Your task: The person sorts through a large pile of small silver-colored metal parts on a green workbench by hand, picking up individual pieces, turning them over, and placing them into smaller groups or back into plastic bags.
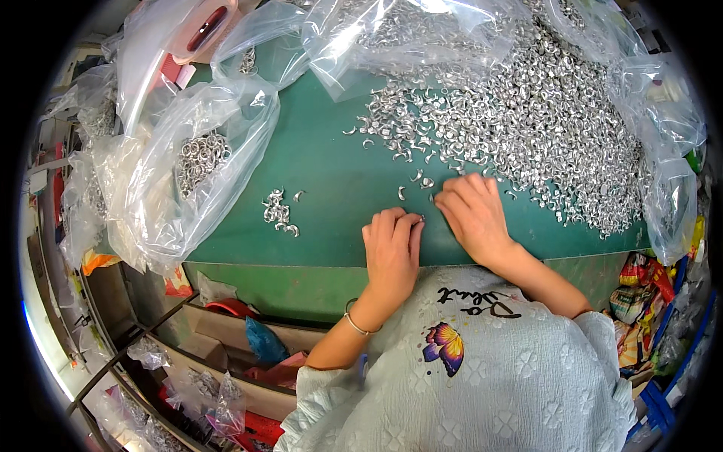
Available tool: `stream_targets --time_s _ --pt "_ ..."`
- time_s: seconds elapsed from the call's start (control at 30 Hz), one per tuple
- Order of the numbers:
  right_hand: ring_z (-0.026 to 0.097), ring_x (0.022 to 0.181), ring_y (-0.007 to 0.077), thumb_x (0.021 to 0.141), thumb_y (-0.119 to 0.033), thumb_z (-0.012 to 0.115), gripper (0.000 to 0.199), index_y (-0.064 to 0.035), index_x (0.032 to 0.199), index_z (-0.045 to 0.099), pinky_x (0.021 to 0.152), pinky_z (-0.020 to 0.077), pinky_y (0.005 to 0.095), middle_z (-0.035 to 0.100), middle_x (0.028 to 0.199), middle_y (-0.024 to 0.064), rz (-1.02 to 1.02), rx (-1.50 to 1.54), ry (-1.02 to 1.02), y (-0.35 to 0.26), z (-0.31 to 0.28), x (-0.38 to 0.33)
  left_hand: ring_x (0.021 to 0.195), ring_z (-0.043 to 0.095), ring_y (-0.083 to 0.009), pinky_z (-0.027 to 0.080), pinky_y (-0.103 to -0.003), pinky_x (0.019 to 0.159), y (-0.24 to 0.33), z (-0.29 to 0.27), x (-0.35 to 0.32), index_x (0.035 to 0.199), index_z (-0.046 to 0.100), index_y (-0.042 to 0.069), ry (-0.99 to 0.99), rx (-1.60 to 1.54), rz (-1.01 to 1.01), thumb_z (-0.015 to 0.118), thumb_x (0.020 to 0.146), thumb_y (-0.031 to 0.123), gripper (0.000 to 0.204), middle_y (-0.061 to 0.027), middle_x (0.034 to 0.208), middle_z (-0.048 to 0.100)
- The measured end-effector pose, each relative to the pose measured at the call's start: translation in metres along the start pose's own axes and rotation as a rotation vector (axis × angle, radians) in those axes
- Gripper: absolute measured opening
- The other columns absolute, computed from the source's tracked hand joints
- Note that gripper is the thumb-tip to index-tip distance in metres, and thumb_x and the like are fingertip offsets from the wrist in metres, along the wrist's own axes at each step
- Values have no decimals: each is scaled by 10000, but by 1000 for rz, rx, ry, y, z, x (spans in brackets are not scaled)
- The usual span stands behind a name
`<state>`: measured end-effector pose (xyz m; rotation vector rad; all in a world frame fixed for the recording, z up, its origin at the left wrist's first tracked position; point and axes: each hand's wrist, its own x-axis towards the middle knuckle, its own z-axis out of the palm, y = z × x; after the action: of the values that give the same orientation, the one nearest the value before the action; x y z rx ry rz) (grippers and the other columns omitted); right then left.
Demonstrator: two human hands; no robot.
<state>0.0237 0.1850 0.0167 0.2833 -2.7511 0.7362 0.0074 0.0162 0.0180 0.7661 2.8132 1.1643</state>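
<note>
My left hand (391,239) rests near the table's front edge, its thumb and fingers pinched together. A tiny glint shows at its fingertips, too small to name. Just to the right, my right hand (476,218) lies palm down with its fingers curled on the tabletop, and whatever is under them is hidden. A few curved silver metal pieces (427,183) lie just beyond it. Behind them spreads a large heap of similar small hooked metal pieces (527,113). A small cluster of these pieces (276,209) sits apart, left of my left hand.
The green tabletop (324,166) ends in front of me. Clear plastic bags stand around it; the left bag (248,143) holds metal rings (202,160). An open drawer (226,331) with a blue bag (263,340) is below left. Colourful packets (636,301) lie at the right.
</note>
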Motion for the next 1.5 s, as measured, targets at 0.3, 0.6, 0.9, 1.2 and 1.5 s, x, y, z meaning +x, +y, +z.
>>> stream_targets --time_s 0.3,0.6,0.9,1.2,1.5 --pt "521 885 240 752 -53 681 183 -43 926 627 733 392 345 562 943 54 -66 190 -53 1 -2 11 908 516 -280 392 -363 760 4 -8 -9 1068 600 43 85 -34 -43 703 763 22 323 -116 1044 541" --pt "524 976 272 755 -53 677 274 -45 1025 630 817 404 391 570 1042 73 2 68 32 15 -10 18 983 508 -283 379 -379 841 -3 -3 -3 1130 589 45 35 -53 -46 715 768 98 386 -104 1120 528" --pt "507 1055 270 754 -58 686 200 -72 948 641 862 376 407 568 1100 55 -35 -45 -19 24 -10 22 1070 495 -316 366 -406 891 -32 -23 8 1145 588 34 190 142 -87 668 799 51 356 -159 1205 516" --pt "526 956 272 743 -67 703 273 -44 1006 631 802 390 394 571 1052 74 -67 65 -84 -4 -21 22 909 532 -298 409 -378 766 -55 -38 6 978 623 -11 300 159 -113 590 805 -32 178 -117 977 564" --pt "552 822 297 761 -39 680 238 -10 971 573 696 463 386 496 930 118 -192 297 -141 -24 39 48 827 564 -287 446 -374 716 -38 -23 -38 943 643 -15 433 -69 -108 634 744 -98 215 -122 898 589"
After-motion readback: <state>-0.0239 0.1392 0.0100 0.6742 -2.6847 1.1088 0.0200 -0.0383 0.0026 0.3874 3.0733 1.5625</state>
